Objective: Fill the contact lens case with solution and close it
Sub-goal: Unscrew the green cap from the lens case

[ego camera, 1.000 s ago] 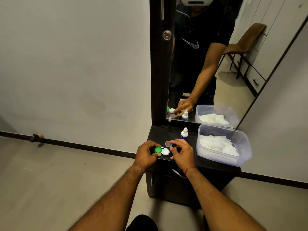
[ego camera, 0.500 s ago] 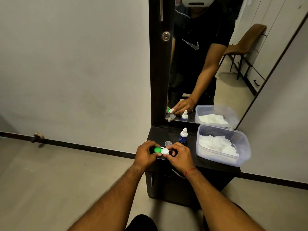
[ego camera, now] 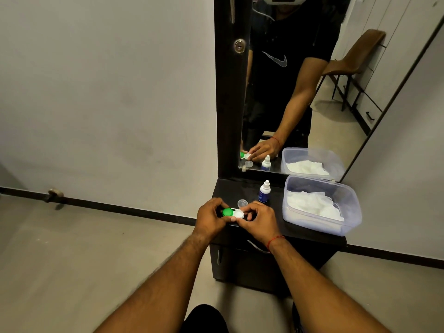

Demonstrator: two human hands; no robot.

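The contact lens case [ego camera: 232, 213] lies at the front left of the black dresser top [ego camera: 276, 227]; it has a green cap on its left well and a white cap on its right well. My left hand [ego camera: 208, 219] grips the case at the green side. My right hand [ego camera: 258, 221] has its fingertips on the white cap. A small blue solution bottle [ego camera: 264, 192] with a white nozzle stands upright behind my right hand. A small clear cap [ego camera: 242, 203] lies just behind the case.
A clear plastic tub [ego camera: 346, 212] with white tissues fills the right side of the dresser top. A tall mirror [ego camera: 300, 92] rises behind and reflects the person, the bottle and the tub. A drawer handle [ego camera: 257, 247] sits below the front edge.
My right hand has moved left from beside the clear cap onto the case's white cap, and the clear cap now lies uncovered behind the case. My left hand stays on the green side.
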